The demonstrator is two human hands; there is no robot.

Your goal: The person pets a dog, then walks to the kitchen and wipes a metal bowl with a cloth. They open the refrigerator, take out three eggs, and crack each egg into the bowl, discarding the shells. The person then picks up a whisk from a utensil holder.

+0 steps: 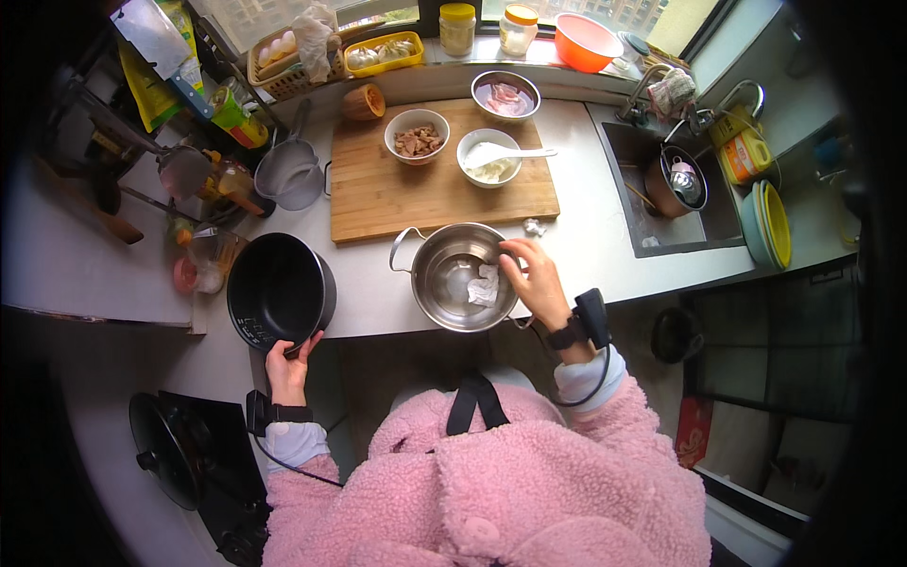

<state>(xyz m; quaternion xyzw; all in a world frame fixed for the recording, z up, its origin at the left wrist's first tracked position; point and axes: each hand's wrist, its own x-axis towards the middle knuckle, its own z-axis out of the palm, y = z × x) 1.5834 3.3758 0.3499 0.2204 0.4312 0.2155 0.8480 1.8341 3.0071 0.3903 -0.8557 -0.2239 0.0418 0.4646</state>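
Counter (586, 236): black pot (281, 291) at its left edge, your left hand (289, 367) gripping the near rim. Steel pot (460, 276) beside it; your right hand (537, 281), fingers curled, over its rim by a white wad (484, 285) inside.

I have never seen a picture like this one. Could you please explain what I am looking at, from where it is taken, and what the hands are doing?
There is no machine here: a person in a pink fleece jacket wears a camera on the head, so the single round, bent picture looks down at a kitchen counter. The left hand grips the rim of a black inner pot. The right hand reaches into a steel pot, fingers on a crumpled white paper. Behind lies a wooden cutting board with two white bowls of food. A sink is on the right. Both wrists carry black strapped devices.
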